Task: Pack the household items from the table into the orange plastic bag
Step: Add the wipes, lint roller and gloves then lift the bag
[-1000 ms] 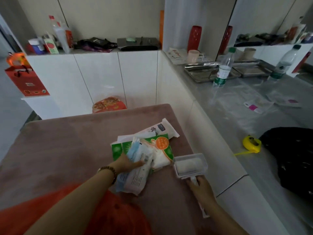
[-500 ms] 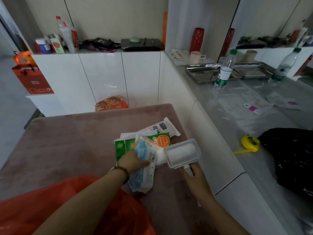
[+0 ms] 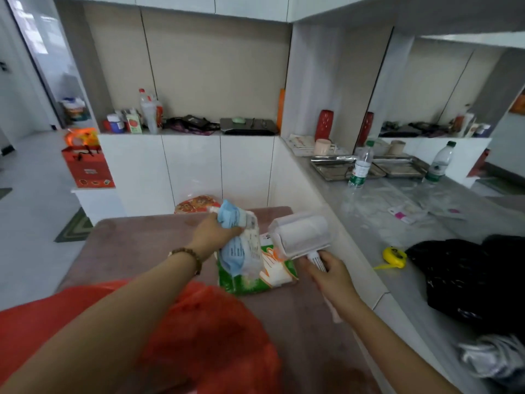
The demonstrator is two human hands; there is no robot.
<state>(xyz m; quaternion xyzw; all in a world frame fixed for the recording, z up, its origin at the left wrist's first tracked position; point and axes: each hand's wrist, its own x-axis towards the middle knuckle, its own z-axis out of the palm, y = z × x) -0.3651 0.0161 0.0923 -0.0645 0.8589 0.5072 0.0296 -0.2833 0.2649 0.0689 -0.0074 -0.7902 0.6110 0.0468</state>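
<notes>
On the mauve-covered table (image 3: 136, 251) four household items can be counted, two in the person's hands and two lying flat. The left hand (image 3: 211, 234), with one beaded bracelet (image 3: 187, 255) at its wrist, has its fingers curled round the upper end of a blue-and-white packet (image 3: 241, 251) and holds it upright, its lower end hanging over a green packet (image 3: 272, 277); whether the two touch cannot be told. The right hand (image 3: 329, 277) grips the white handle of one lint roller (image 3: 304, 234), whose roll is raised and tilted just beside the blue-and-white packet. The green packet lies flat on the cloth between the two hands, and the corner of one white packet (image 3: 265, 237) shows from under it, behind the roller. The orange plastic bag (image 3: 216, 336) lies crumpled at the near edge of the table, under the left forearm and just in front of the green packet; none of the four items is inside it. On the grey counter (image 3: 369, 231) to the right lie one yellow tape measure (image 3: 393, 257) and one black bag (image 3: 468, 280), well apart from the table's things, and one green-capped water bottle (image 3: 360, 166) stands farther back. One red gift bag (image 3: 88, 169) stands on a low ledge at far left.
</notes>
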